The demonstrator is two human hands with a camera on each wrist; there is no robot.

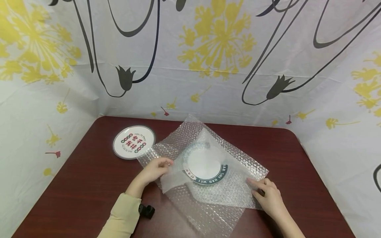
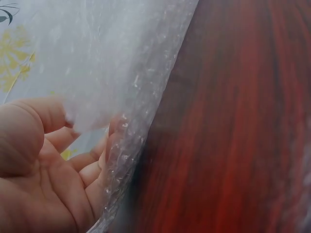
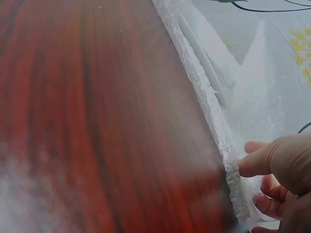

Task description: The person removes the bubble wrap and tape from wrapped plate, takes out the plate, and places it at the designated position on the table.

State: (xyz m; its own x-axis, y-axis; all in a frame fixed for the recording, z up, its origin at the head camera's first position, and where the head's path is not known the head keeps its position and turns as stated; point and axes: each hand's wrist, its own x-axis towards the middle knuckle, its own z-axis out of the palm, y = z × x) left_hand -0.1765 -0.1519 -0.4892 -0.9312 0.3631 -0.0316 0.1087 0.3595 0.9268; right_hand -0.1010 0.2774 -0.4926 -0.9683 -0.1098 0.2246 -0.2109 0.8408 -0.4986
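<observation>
A round white plate point(image 1: 205, 167) with a green lettered rim lies face up on a sheet of bubble wrap point(image 1: 214, 219). Over its upper part and sides is a translucent white packing sheet point(image 1: 175, 180), blurring the rim there. Left of the plate, my left hand point(image 1: 153, 170) pinches that packing sheet between thumb and fingers; in the left wrist view the hazy sheet point(image 2: 92, 97) hangs at the thumb tip. At the right corner my right hand point(image 1: 268, 195) grips the bubble wrap edge with thumb and forefinger, its crinkled border point(image 3: 209, 107) showing in the right wrist view.
A second plate point(image 1: 134, 142) with red and green lettering lies at the back left, close to the bubble wrap. The dark red table point(image 1: 74, 188) has patterned cloth point(image 1: 220, 86) behind and beside it. A black wrist device point(image 1: 146, 211) is on the left arm.
</observation>
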